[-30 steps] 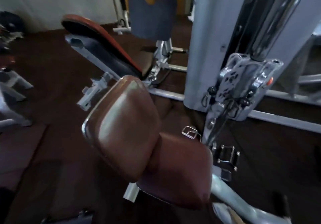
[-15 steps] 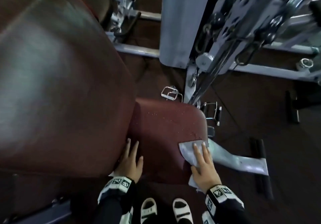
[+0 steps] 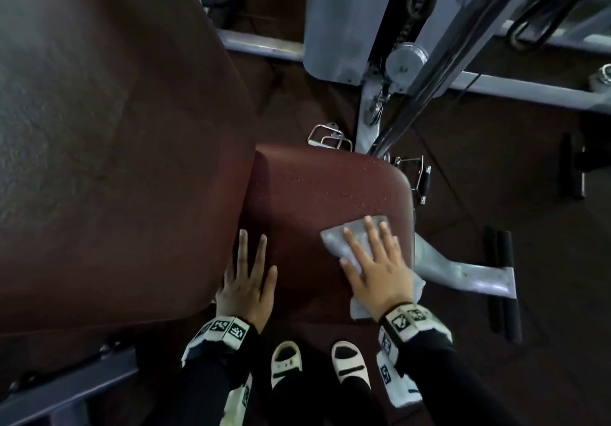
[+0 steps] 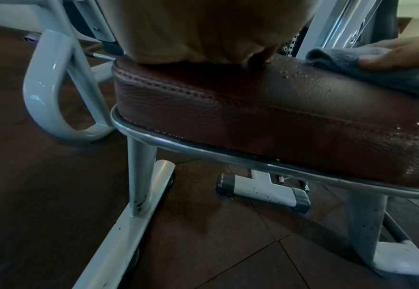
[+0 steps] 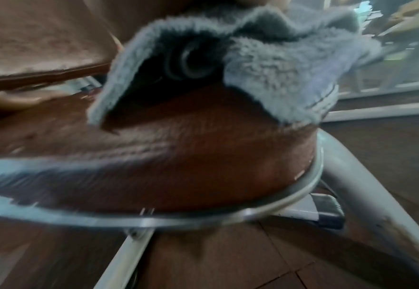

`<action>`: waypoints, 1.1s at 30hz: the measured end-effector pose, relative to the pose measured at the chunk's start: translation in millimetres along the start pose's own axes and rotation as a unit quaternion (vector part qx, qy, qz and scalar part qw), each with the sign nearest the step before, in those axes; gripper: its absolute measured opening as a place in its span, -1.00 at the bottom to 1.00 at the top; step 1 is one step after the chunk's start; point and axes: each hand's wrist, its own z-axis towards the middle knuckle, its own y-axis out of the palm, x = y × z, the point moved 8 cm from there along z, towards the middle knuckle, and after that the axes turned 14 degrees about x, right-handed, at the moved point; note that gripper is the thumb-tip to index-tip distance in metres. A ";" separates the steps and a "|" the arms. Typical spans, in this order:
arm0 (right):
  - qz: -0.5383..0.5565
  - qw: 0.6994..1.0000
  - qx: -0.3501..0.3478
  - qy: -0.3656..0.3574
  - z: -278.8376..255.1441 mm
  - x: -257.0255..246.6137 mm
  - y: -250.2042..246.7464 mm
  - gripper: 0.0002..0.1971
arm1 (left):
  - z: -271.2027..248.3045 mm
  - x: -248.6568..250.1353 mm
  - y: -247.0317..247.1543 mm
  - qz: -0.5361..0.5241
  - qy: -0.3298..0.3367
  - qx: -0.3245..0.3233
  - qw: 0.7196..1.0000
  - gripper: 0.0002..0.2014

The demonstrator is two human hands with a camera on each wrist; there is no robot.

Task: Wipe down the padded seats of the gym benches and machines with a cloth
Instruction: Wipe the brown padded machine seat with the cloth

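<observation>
A brown padded seat (image 3: 317, 194) of a gym machine lies below me, speckled with small droplets. A grey cloth (image 3: 340, 243) lies on its right front part, and my right hand (image 3: 373, 260) presses it flat with straight spread fingers. My left hand (image 3: 248, 273) rests flat on the seat's left side, beside the large brown backrest pad (image 3: 115, 128). The left wrist view shows the seat's stitched edge (image 4: 228, 109), the cloth (image 4: 346, 64) and the right hand's fingers (image 4: 401, 54). In the blurred right wrist view the cloth (image 5: 265, 64) hangs over the seat's edge (image 5: 178, 160).
Grey steel frame tubes (image 3: 463, 273) and a cable column with a pulley (image 3: 403, 58) stand right of the seat. A metal handle (image 3: 327, 136) lies on the dark floor behind it. My feet in white sandals (image 3: 317, 359) stand at the seat's front.
The view dropped from the whole machine to the seat, and both hands came onto it. Over the last half second the right hand slid the cloth farther onto the seat; the left hand stayed.
</observation>
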 end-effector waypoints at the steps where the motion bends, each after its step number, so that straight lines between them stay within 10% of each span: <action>1: 0.001 0.999 0.005 -0.042 -8.0 -11.3 2.6 -0.45 | 0.0 -0.3 0.1 -0.001 0.002 0.001 1.000 -0.38; 7: -0.007 0.979 -0.043 -0.200 -79.0 -12.6 9.9 -0.33 | -1.1 0.0 0.9 -0.002 0.001 -0.018 1.000 -0.39; 18: 0.025 0.998 -0.033 0.052 2.8 70.5 -7.4 -0.38 | -0.4 1.0 0.5 -0.007 -0.004 -0.013 1.000 -0.39; 29: -0.046 0.968 -0.078 -0.233 -68.3 -27.0 14.3 -0.28 | -1.7 1.6 0.4 -0.015 -0.013 -0.032 0.999 -0.40; 33: -0.042 0.979 -0.116 -0.160 -91.9 24.2 10.0 -0.15 | -1.7 1.5 0.5 -0.016 -0.011 -0.036 0.999 -0.40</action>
